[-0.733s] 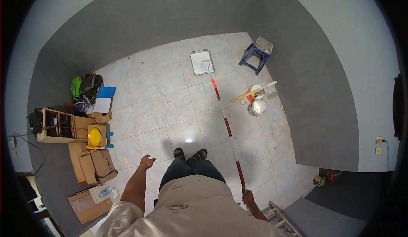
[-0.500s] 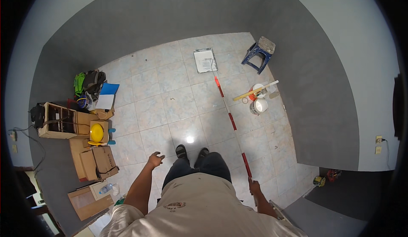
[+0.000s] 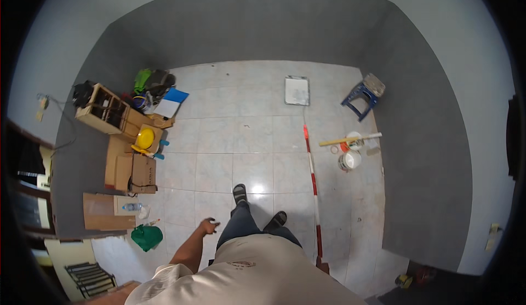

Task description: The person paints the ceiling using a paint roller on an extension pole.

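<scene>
My right hand, low and partly hidden by my shirt, is closed round a long red-and-white striped pole. The pole stretches away over the tiles, its bright red far end just short of a paint tray. A thin rod runs on from that end to the tray, which has a dark rim and whitish paint inside. Whether a roller lies in the paint is too small to tell. Beside my left thigh hangs my left hand, fingers apart and nothing in it.
On the right stand white paint buckets, a yellow-and-white stick and a blue stool. Along the left wall are a wooden cabinet, cardboard boxes, a yellow hard hat, a water bottle and a green bag.
The view has shifted, so the tray, pole and buckets sit lower and farther right. My feet have moved apart, the left one ahead. More of the green bag shows. My right hand still grips the pole.
</scene>
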The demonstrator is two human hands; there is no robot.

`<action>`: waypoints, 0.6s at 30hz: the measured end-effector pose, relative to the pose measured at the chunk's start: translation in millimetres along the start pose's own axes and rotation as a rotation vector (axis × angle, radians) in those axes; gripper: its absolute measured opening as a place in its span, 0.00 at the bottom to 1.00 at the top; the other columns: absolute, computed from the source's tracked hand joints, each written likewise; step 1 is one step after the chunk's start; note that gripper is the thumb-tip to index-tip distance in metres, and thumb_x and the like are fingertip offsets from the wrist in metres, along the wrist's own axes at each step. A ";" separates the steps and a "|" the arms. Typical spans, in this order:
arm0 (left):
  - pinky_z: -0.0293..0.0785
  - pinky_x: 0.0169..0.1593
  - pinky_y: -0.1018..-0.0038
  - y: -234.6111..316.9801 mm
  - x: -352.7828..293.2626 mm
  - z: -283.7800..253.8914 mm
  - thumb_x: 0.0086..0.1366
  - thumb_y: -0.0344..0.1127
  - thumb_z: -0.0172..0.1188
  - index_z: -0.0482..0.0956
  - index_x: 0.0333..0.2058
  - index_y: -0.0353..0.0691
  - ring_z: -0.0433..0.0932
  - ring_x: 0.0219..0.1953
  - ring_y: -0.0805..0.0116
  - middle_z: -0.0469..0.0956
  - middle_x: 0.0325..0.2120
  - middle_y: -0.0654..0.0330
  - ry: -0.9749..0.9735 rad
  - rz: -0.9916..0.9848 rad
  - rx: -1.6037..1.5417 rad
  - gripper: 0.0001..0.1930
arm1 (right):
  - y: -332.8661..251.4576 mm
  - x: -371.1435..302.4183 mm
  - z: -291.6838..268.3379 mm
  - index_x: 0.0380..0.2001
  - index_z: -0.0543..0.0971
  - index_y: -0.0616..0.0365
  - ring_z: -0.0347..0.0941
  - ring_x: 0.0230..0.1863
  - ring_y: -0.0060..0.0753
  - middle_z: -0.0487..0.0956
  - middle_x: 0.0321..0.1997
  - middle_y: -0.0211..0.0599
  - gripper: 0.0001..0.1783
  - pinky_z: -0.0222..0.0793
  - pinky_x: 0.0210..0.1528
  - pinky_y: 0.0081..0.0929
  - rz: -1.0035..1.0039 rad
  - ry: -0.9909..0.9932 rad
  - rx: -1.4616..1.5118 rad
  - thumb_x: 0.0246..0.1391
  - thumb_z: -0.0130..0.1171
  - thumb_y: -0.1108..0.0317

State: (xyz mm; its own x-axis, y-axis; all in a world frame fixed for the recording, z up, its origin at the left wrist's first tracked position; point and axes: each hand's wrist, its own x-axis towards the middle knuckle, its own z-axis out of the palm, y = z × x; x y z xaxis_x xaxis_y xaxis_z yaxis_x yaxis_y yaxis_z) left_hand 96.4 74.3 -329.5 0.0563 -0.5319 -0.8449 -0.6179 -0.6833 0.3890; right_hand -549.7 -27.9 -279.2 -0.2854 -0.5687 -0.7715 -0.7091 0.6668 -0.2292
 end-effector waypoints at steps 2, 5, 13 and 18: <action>0.84 0.44 0.66 25.2 -10.1 37.3 0.67 0.48 0.61 0.62 0.67 0.34 0.83 0.50 0.55 0.64 0.66 0.43 -0.034 -0.233 -0.313 0.36 | 2.5 25.6 -1.0 0.31 0.76 0.73 0.76 0.19 0.43 0.77 0.21 0.48 0.48 0.69 0.19 0.43 -0.063 0.064 -0.091 0.57 0.47 0.26; 0.83 0.39 0.66 67.4 -34.2 54.5 0.65 0.53 0.63 0.66 0.64 0.29 0.86 0.41 0.54 0.77 0.54 0.42 0.056 -0.351 -0.405 0.39 | -63.1 -7.9 -48.9 0.33 0.76 0.72 0.73 0.18 0.39 0.75 0.21 0.44 0.46 0.67 0.18 0.42 0.237 -0.153 0.106 0.58 0.49 0.27; 0.79 0.31 0.64 86.9 -65.1 34.0 0.65 0.45 0.66 0.66 0.63 0.36 0.86 0.36 0.53 0.82 0.44 0.44 0.389 -0.226 -0.830 0.33 | -50.0 58.0 -17.0 0.36 0.76 0.73 0.76 0.20 0.42 0.77 0.24 0.46 0.46 0.70 0.19 0.41 0.134 -0.207 0.154 0.60 0.46 0.28; 0.79 0.31 0.64 76.4 -77.4 38.2 0.64 0.43 0.67 0.67 0.62 0.36 0.86 0.36 0.52 0.81 0.45 0.44 0.385 -0.279 -0.821 0.33 | -21.5 -1.7 -17.7 0.40 0.75 0.77 0.77 0.21 0.44 0.78 0.26 0.49 0.48 0.69 0.19 0.41 0.117 -0.138 0.112 0.60 0.46 0.28</action>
State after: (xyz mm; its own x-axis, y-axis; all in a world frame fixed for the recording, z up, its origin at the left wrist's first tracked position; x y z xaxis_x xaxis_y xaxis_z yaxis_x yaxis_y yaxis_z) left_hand 14.9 82.4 -248.3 0.4643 -0.3243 -0.8241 0.1933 -0.8710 0.4517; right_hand -545.4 -49.8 -262.5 -0.2648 -0.4177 -0.8691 -0.5980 0.7782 -0.1918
